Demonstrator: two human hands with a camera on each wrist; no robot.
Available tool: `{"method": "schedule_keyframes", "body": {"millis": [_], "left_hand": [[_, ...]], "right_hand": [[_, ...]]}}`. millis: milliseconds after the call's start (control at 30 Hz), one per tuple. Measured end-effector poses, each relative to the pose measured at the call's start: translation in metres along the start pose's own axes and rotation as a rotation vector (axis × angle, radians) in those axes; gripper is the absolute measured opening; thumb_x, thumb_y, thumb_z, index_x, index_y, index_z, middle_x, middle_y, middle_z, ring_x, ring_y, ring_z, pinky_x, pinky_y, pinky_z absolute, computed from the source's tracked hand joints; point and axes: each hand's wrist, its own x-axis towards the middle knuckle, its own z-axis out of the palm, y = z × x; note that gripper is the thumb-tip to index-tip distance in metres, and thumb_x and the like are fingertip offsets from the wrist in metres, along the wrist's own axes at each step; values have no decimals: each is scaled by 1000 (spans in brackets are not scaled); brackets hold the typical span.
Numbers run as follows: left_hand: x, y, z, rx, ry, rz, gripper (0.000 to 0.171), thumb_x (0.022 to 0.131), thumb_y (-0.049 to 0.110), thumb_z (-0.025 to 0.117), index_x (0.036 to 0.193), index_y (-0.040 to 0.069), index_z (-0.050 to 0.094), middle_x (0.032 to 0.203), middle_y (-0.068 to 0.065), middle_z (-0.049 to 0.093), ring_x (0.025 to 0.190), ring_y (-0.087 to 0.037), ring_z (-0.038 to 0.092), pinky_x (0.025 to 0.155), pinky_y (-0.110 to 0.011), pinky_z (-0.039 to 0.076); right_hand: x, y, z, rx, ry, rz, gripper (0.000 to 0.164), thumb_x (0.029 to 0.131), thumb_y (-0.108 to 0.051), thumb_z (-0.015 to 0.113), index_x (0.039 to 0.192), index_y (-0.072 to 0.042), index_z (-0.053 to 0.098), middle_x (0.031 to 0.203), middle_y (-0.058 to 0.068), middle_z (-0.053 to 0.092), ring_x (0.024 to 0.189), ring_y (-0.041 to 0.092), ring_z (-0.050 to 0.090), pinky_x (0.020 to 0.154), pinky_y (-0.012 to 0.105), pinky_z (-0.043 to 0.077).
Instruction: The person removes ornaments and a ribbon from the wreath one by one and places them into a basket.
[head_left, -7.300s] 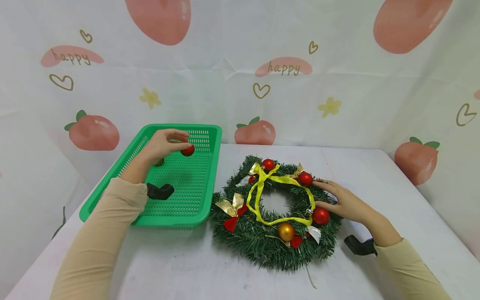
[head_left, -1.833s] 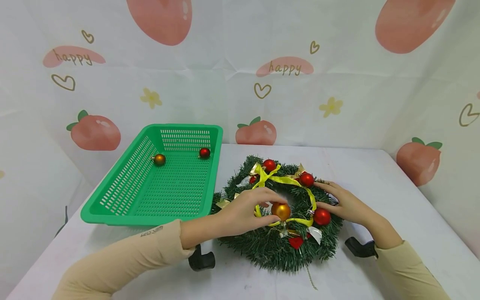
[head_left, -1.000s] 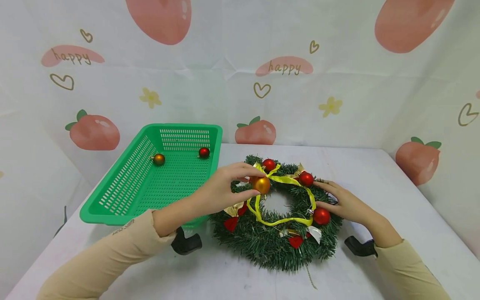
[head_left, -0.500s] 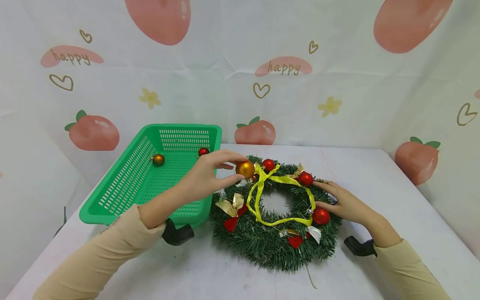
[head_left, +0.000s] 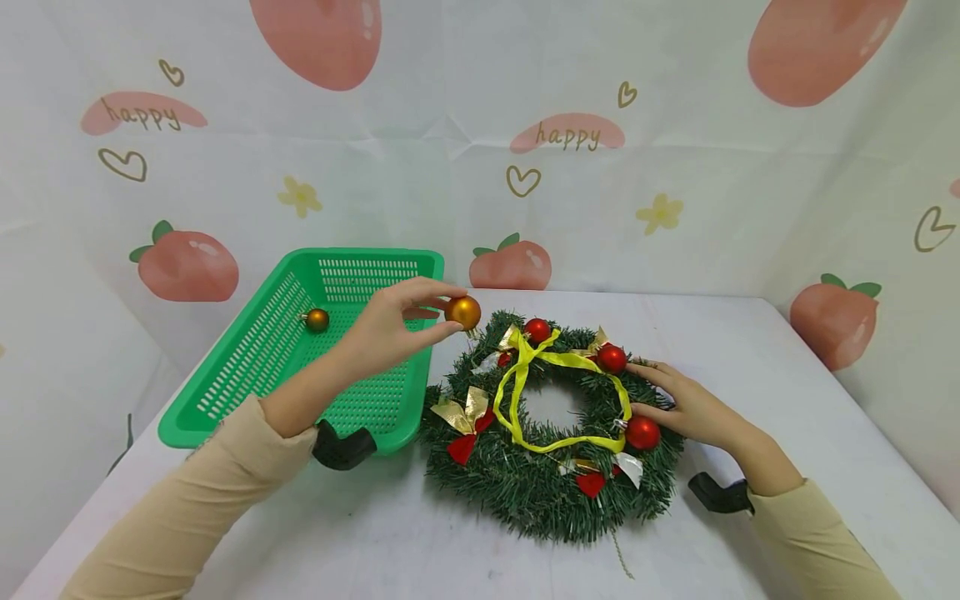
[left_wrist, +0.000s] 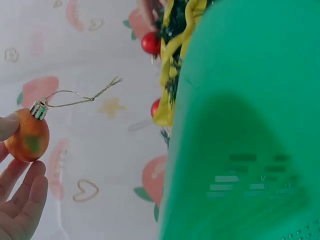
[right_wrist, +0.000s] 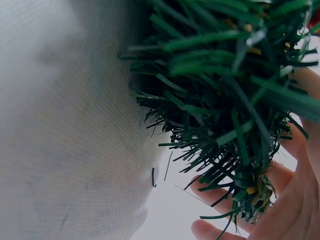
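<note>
My left hand (head_left: 386,329) pinches a gold bauble (head_left: 462,313) between thumb and fingers, just right of the basket's far right corner. In the left wrist view the bauble (left_wrist: 29,135) shows its silver cap and a loose gold string (left_wrist: 82,100). A green tinsel wreath (head_left: 510,492) lies on the table, with red baubles (head_left: 642,432), bows (head_left: 462,425) and a yellow ribbon (head_left: 517,392). My right hand (head_left: 693,406) holds the wreath's right side; in the right wrist view its fingers (right_wrist: 215,192) curve around the tinsel.
A green plastic basket (head_left: 405,417) stands left of the wreath. Another gold bauble (head_left: 317,320) lies inside it near the left wall. My left hand covers the basket's back right part. A printed cloth (head_left: 450,200) hangs behind the white table (head_left: 712,325).
Earlier my left hand held a red bauble over the basket; that bauble later lay inside. The gold bauble has left the wreath's front, moving left and back. My right hand stays put.
</note>
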Motion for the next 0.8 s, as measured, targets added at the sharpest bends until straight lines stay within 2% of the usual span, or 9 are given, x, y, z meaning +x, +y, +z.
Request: {"method": "schedule_keyframes", "body": {"millis": [467, 800], "left_hand": [[12, -34, -26, 5, 53, -144, 39, 87, 11, 65, 125, 3, 58, 127, -15, 57, 107, -28, 62, 88, -39, 54], [15, -53, -39, 20, 40, -236, 39, 90, 13, 62, 127, 4, 56, 130, -16, 54, 113, -31, 59, 91, -41, 53]], "right_hand": [[1, 1, 0, 1, 5, -12, 61, 88, -30, 64, 137, 0, 42, 137, 28, 41, 124, 47, 42, 96, 64, 38], [1, 0, 0, 4, 1, -8, 61, 89, -30, 63, 137, 1, 42, 137, 29, 41, 125, 48, 41, 96, 65, 38]]}}
